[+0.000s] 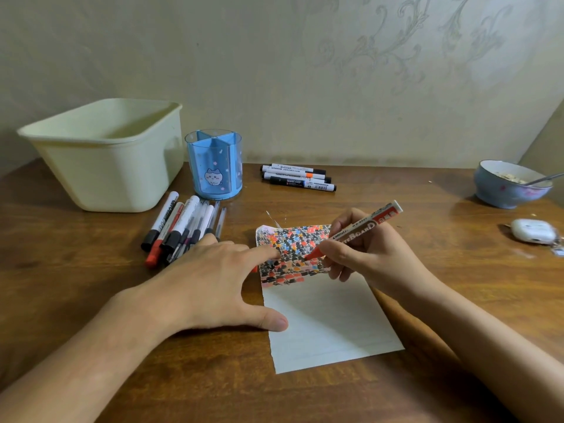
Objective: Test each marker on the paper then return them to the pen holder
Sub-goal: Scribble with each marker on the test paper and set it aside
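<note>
Holding the red marker [354,232] in my right hand [363,251], fingers curled round its barrel, I have its tip on the scribbled top of the paper [320,315]. Its long axis runs from eight to two o'clock. My left hand [213,279] lies flat, fingers straight, pinning the paper's nine o'clock edge. From the marker, the pen holder [215,164] stands well apart at eleven o'clock on the counter [427,300], nearer my left hand.

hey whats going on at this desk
A person is testing markers. The right hand grips a red whiteboard marker, its tip on the scribble-covered top of the paper, while the left hand presses the sheet flat. The blue pen holder looks empty; one pile of markers lies by it, and a smaller group lies further right.
</note>
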{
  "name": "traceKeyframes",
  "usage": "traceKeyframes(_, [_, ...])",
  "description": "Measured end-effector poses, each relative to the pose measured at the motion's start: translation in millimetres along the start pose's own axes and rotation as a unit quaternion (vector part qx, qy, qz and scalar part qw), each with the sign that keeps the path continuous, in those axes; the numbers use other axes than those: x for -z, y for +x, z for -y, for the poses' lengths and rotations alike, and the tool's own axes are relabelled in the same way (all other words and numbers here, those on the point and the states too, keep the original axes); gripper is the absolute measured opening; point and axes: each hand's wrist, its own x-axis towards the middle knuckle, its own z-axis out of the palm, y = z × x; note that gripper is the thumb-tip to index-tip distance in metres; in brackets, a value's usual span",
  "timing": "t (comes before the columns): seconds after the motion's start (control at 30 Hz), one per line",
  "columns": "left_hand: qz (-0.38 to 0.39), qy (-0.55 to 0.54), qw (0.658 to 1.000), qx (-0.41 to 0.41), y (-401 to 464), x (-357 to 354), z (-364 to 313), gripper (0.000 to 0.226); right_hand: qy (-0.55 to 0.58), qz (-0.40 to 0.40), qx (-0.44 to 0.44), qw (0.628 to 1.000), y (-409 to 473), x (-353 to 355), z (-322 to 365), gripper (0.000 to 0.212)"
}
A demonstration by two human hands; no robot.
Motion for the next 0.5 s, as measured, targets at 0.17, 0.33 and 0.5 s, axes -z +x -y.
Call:
traceKeyframes(0.17, [-0.02,-0.05,0.999,-0.005,2.0,-3.0,5.0,0.106,0.061,-0.007,-0.015,0.998,1.0,4.4,3.2,0.029])
traceKeyframes(0.33, [-0.092,-0.115,0.989,-0.034,5.5,-4.8,6.0,0.062,0.148,-0.001,-0.073,0.986,-0.2,6.1,10.2,0.02])
traceKeyframes(0.5, [-0.17,-0.101,0.978,-0.07,7.0,-5.6,9.6,0.035,0.167,-0.001,-0.072,0.983,-1.8,5.6,11.9,0.008])
